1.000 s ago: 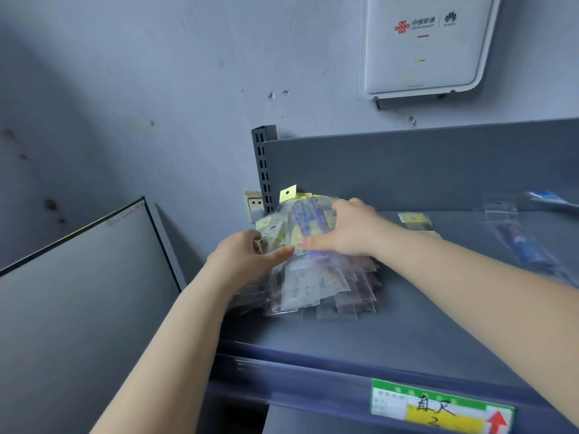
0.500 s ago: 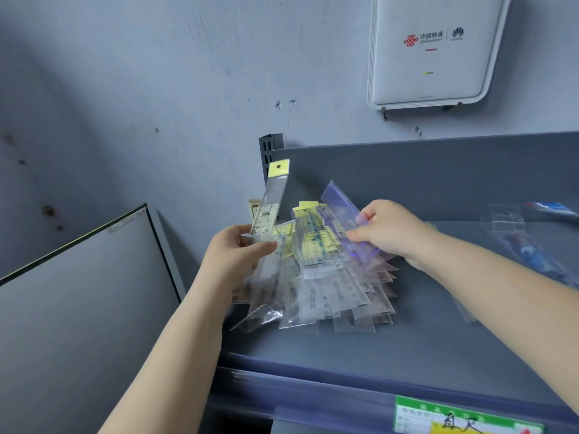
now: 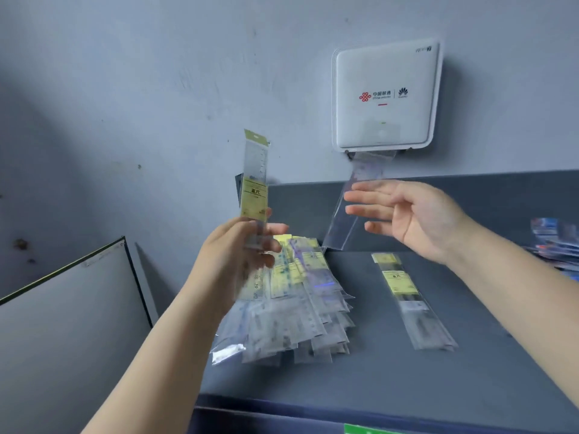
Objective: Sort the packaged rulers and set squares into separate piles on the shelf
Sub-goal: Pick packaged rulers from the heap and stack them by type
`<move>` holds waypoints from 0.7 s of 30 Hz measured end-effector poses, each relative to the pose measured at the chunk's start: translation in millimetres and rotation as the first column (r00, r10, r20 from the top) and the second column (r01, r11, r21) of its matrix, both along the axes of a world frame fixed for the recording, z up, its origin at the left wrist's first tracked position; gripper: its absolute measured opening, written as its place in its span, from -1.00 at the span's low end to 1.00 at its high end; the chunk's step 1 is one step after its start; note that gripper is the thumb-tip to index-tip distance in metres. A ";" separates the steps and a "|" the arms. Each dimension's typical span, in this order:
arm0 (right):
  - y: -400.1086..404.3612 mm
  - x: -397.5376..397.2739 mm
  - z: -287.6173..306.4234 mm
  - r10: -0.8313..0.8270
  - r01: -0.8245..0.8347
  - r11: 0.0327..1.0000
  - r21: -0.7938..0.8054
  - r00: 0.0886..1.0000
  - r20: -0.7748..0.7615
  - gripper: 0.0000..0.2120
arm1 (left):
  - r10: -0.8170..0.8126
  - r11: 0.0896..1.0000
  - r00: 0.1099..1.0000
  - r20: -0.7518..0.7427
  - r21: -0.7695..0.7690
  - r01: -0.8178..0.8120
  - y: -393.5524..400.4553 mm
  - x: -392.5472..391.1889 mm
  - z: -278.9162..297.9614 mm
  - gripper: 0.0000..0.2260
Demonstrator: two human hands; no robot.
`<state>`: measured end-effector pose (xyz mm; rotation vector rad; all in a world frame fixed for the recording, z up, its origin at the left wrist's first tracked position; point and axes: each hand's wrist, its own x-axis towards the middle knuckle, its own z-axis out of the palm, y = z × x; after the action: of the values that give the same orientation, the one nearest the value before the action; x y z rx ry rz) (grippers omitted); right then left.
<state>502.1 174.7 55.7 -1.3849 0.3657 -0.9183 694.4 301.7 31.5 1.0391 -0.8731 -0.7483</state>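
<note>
- Sorting has barely begun: one clear-sleeved ruler with a yellow label (image 3: 407, 296) lies alone on the dark grey metal shelf (image 3: 391, 371), towards its middle, while the mixed heap of clear plastic-wrapped rulers and set squares (image 3: 300, 305) by the shelf's left edge looks almost whole.
- The left hand (image 3: 241, 255) grips a long clear packaged ruler with a yellow header card (image 3: 255, 195), held upright above the heap.
- The right hand (image 3: 407, 214) is spread, fingers (image 3: 360, 195) straight; a clear, purple-tinted packet (image 3: 351, 211) sits at the fingertips, tilted against the shelf's back wall. Whether it is held or released, I cannot tell.
- Compared with half a second earlier, both hands are higher, and the right has swung from the heap towards the back wall.
</note>
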 end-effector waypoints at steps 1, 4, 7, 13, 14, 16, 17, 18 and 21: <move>-2.1 -7.6 2.5 -0.043 0.042 0.998 -0.041 0.999 -0.034 -0.78 | -0.016 1.000 0.999 0.033 -0.008 0.016 -1.8 -5.1 1.8 -0.81; -10.6 -30.2 5.6 -0.250 0.233 0.963 -0.137 0.961 -0.121 -0.87 | -0.069 0.998 0.993 0.100 0.001 0.069 -12.8 -21.1 6.0 -0.87; -18.9 -52.6 6.7 -0.394 0.369 0.911 -0.182 0.910 -0.125 -0.81 | -0.137 0.991 0.990 0.045 0.009 0.137 -27.5 -42.9 9.8 -0.91; -32.2 -91.3 0.3 -0.452 0.422 0.886 -0.193 0.877 -0.159 -0.86 | -0.320 0.936 0.947 0.022 0.159 0.313 -59.0 -100.4 6.5 -0.89; -35.5 -97.8 -1.3 -0.464 0.429 0.882 -0.196 0.866 -0.189 -0.86 | -0.334 0.926 0.942 0.028 0.195 0.322 -64.4 -110.4 4.3 -0.89; -41.8 -110.4 -3.8 -0.483 0.441 0.873 -0.208 0.838 -0.253 -0.85 | -0.331 0.916 0.942 0.053 0.259 0.307 -74.9 -126.4 -1.3 -0.88; -44.9 -116.2 -5.2 -0.492 0.445 0.869 -0.216 0.824 -0.281 -0.85 | -0.318 0.915 0.945 0.071 0.284 0.287 -79.9 -132.1 -4.8 -0.87; -47.8 -121.4 -6.9 -0.501 0.449 0.864 -0.227 0.810 -0.304 -0.85 | -0.299 0.917 0.948 0.111 0.307 0.254 -84.6 -135.9 -9.1 -0.88; -56.9 -133.1 -14.5 -0.526 0.452 0.849 -0.273 0.769 -0.365 -0.85 | -0.206 0.932 0.889 0.410 0.358 0.050 -96.2 -138.9 -24.1 -0.91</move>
<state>369.0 117.8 41.1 -1.6893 1.0518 -1.0809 555.5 205.5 7.4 1.5084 -1.2435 -0.8069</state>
